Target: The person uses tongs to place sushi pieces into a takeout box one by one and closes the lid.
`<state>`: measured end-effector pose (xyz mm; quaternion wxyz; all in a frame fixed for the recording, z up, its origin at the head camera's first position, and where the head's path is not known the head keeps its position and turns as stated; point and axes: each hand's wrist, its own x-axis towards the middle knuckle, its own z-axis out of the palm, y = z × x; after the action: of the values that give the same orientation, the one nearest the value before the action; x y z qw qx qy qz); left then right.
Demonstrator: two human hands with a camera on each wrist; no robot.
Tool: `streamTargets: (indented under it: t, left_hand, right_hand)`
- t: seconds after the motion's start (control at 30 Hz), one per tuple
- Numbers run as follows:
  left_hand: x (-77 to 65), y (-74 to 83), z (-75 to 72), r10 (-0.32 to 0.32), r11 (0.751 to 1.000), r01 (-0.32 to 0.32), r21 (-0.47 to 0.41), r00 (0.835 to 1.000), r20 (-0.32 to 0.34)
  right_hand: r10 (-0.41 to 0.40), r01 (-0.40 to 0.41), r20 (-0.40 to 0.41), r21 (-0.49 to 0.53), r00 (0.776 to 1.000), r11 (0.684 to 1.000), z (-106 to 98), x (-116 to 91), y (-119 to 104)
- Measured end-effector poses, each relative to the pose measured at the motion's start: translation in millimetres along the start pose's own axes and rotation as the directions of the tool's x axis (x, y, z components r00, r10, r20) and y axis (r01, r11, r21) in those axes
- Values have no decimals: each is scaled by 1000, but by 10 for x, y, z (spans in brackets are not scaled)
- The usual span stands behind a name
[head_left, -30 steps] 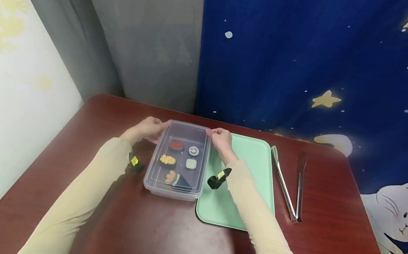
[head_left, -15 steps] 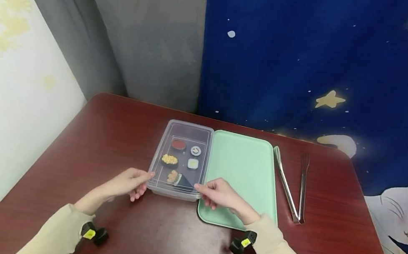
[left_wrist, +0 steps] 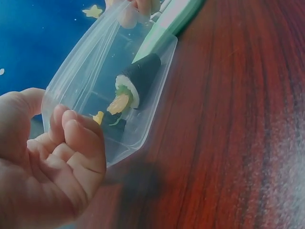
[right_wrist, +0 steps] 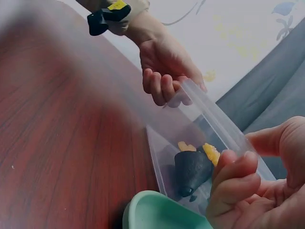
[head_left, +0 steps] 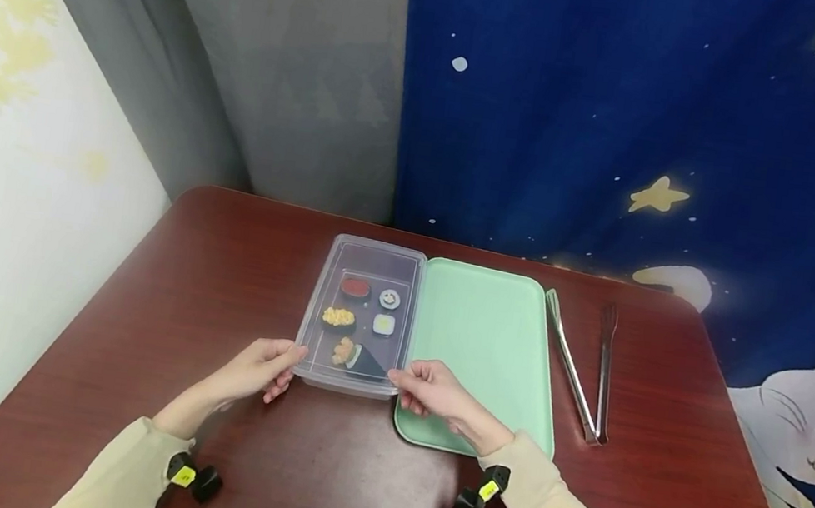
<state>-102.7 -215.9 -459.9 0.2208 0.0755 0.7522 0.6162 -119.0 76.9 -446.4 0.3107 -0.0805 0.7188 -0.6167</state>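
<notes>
A clear plastic box with a transparent lid point(head_left: 381, 261) sits left of centre on the table in the head view. Through the lid I see several sushi pieces, among them a cone-shaped hand roll point(left_wrist: 145, 71), a yellow-topped piece point(head_left: 338, 316), a red-topped piece point(head_left: 354, 287) and a round roll point(head_left: 390, 298). My left hand point(head_left: 260, 367) pinches the lid's near left corner, thumb above and fingers curled beneath the rim. At the near right corner, my right hand point(head_left: 440, 392) pinches the lid in the same manner, above the green tray's edge.
Right beside the box lies a light green tray point(head_left: 484, 338). Metal tongs point(head_left: 574, 378) rest spread on the table point(head_left: 247, 269) farther right. Curtains point(head_left: 308, 67) hang behind the table's back edge, and a white wall point(head_left: 33, 161) stands at left.
Both hands have moved from the box's far corners to its near corners, where they pinch the lid. Over the last half second they have hardly moved. The box and tray stay in place.
</notes>
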Motion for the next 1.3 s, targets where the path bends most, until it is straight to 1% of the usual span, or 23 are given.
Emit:
streamTargets:
  t: [0.13, 0.2, 0.23, 0.3, 0.33, 0.37, 0.43, 0.47, 0.53, 0.57, 0.6, 0.67, 0.7, 0.77, 0.83, 0.9, 0.97, 1.03, 1.17, 1.23, 1.3]
  left_hand:
    - [-4, 27, 2, -25, 1000, 25, -1, 1000, -5]
    - [-5, 57, -15, -55, 998, 55, 22, 998, -4]
    - [-1, 81, -32, -71, 996, 71, 52, 997, -1]
    - [28, 144, -107, -84, 986, 82, 147, 996, 6]
    - [64, 178, -154, -86, 978, 85, 190, 996, -2]
    - [100, 259, -203, -90, 970, 90, 224, 996, -10]
    - [247, 377, -331, -87, 963, 94, 254, 995, -40]
    - [346, 428, -403, -82, 966, 94, 242, 995, -59]
    - [581, 525, -520, -89, 978, 107, 181, 991, -102]
    - [701, 568, -569, -96, 981, 113, 156, 989, -114]
    - [833, 564, -618, -96, 984, 113, 141, 987, -126]
    - [1050, 594, -676, -95, 983, 115, 142, 986, -136]
    - [1139, 612, -690, -97, 978, 120, 168, 985, -142]
    - [1283, 644, -708, -97, 966, 128, 223, 985, -144]
    - [1384, 675, -720, -107, 949, 141, 284, 985, -133]
    - [1452, 703, -735, -125, 931, 157, 329, 985, -117]
    - [1493, 723, -748, -141, 924, 162, 347, 986, -84]
    - [1515, 736, -760, -154, 922, 162, 351, 987, -51]
    - [1539, 736, -785, -167, 921, 165, 352, 986, -24]
    - [1552, 731, -795, -164, 924, 158, 349, 986, -11]
    - [1561, 726, -808, -159, 924, 147, 352, 987, 4]
  right_hand:
    - [14, -14, 4, 52, 1000, 999, 1, 1, 16]
    - [25, -25, 8, 42, 1000, 999, -10, 0, 14]
    - [27, -27, 11, 17, 1000, 999, -24, 2, 7]
    - [26, -26, 0, -60, 1000, 998, -70, 13, -18]
    - [26, -28, -19, -108, 999, 994, -98, 16, -45]
    - [27, -33, -42, -157, 999, 987, -137, 28, -86]
    - [13, -42, -122, -241, 992, 970, -228, 100, -160]
    - [4, -51, -175, -264, 985, 963, -276, 159, -201]
    - [-13, -68, -279, -277, 960, 958, -368, 307, -300]
    - [-17, -75, -322, -272, 946, 960, -414, 398, -349]
    - [-23, -77, -361, -260, 932, 963, -449, 494, -387]
    - [-17, -83, -404, -229, 915, 970, -508, 675, -468]
    - [-13, -87, -414, -221, 910, 971, -529, 756, -504]
    - [-3, -96, -428, -210, 904, 973, -565, 898, -551]
    - [-8, -94, -439, -210, 898, 973, -597, 1017, -567]
    - [-14, -93, -453, -213, 892, 973, -622, 1108, -572]
    - [-15, -85, -464, -194, 886, 977, -641, 1165, -572]
    - [-10, -77, -471, -164, 882, 983, -646, 1201, -573]
    - [24, -68, -492, -72, 870, 995, -635, 1249, -570]
    - [33, -67, -500, -52, 865, 996, -624, 1271, -557]
    - [27, -63, -498, -55, 867, 996, -610, 1285, -546]
